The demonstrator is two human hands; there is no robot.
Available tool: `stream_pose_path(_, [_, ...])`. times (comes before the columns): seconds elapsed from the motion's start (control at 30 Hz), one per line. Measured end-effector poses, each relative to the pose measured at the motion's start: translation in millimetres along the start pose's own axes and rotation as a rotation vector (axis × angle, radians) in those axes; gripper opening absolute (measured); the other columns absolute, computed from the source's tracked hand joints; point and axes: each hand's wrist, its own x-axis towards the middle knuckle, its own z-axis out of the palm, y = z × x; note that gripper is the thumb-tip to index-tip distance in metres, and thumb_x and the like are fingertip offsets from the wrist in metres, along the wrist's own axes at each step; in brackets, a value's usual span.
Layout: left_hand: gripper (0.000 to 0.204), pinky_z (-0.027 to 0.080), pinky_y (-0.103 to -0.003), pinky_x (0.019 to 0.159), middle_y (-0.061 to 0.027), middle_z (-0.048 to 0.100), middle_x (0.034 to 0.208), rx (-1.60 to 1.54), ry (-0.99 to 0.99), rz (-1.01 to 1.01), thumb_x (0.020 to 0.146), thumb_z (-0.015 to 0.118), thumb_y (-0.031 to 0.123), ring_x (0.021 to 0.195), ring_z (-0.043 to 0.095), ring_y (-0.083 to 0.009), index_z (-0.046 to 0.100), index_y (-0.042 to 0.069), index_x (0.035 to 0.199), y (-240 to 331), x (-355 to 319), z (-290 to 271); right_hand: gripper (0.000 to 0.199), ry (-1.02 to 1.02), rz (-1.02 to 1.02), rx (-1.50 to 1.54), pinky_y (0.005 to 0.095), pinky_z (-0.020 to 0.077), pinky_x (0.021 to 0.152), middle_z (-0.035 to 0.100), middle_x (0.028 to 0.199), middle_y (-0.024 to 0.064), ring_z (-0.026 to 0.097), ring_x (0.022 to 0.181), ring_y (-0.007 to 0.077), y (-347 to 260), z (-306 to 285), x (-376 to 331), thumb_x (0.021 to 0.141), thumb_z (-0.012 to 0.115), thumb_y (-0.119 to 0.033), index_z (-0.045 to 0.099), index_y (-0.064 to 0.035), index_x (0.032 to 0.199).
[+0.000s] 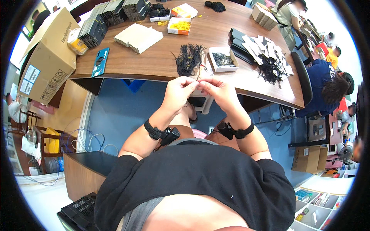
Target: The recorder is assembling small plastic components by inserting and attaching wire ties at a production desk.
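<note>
My left hand [178,92] and my right hand [219,89] meet at the table's near edge, thumbs and forefingers pinched together. Between the fingertips runs a thin dark cord [199,74], its ends too small to make out. Just beyond the hands lies a loose bundle of black cords [189,59]. Right of it stands a small white open box [225,69] with many small black pieces inside. Farther right, white tags [259,48] lie heaped with tangled black strings [271,69].
On the brown table [154,63] are a blue phone-like slab [100,62], a cream card stack [138,37], a box of yellow bands [179,26] and dark card stacks [94,32]. A large carton [50,57] stands left. People sit at right near a black chair [301,79].
</note>
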Motion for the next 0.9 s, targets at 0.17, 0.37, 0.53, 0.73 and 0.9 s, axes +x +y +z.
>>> stream_pose_path(0.17, [0.011,0.047,-0.022,0.069,-0.0066,0.067,0.087,0.141,-0.069,0.048,0.089,0.063,0.005,0.076,0.059,-0.0091,0.066,-0.003,0.095,1.1,-1.5,-4.7,0.015,0.003,0.017,-0.107,0.019,0.0446,0.062,0.066,0.074,0.0017,0.057,0.068,0.006,1.3,-4.4,11.5,0.09,0.064,-0.015,0.07,-0.0015,0.092])
stream_pose_path(0.37, [0.009,0.044,-0.025,0.061,-0.0034,0.062,0.077,0.529,-0.084,0.169,0.082,0.066,0.007,0.068,0.054,-0.0081,0.067,-0.001,0.087,15.2,-6.7,-6.0,0.015,-0.068,0.077,-0.064,0.0187,0.0444,0.059,0.065,0.075,0.001,0.055,0.064,0.0048,1.3,-3.7,12.8,0.09,0.065,-0.015,0.069,-0.0013,0.091])
stream_pose_path(0.53, [0.008,0.042,-0.025,0.06,-0.0031,0.056,0.069,0.642,-0.094,0.245,0.077,0.066,0.007,0.065,0.05,-0.0084,0.066,0.0,0.079,20.4,-8.2,-3.3,0.017,-0.09,-0.014,-0.144,0.0189,0.0459,0.061,0.065,0.074,0.0011,0.054,0.064,0.0044,4.7,-2.4,8.7,0.09,0.065,-0.018,0.068,-0.0012,0.089])
stream_pose_path(0.73, [0.006,0.035,-0.019,0.052,0.0021,0.061,0.071,0.152,-0.264,-0.165,0.08,0.063,0.007,0.058,0.047,-0.003,0.065,0.002,0.079,28.8,0.4,-16.8,0.023,-0.099,-0.011,0.133,0.0217,0.0485,0.071,0.065,0.088,0.0019,0.056,0.075,0.0058,-9.4,-22.2,15.0,0.094,0.06,-0.02,0.065,-0.0015,0.106])
stream_pose_path(0.9, [0.007,0.044,-0.022,0.066,-0.0015,0.063,0.076,0.096,-0.277,-0.237,0.08,0.063,0.005,0.072,0.055,-0.0076,0.067,-0.001,0.08,37.1,2.0,-16.3,0.037,-0.149,-0.486,-0.601,0.0289,0.049,0.071,0.065,0.088,0.0057,0.061,0.075,0.0175,-28.2,-25.8,-0.4,0.079,0.071,-0.011,0.064,-0.0105,0.116])
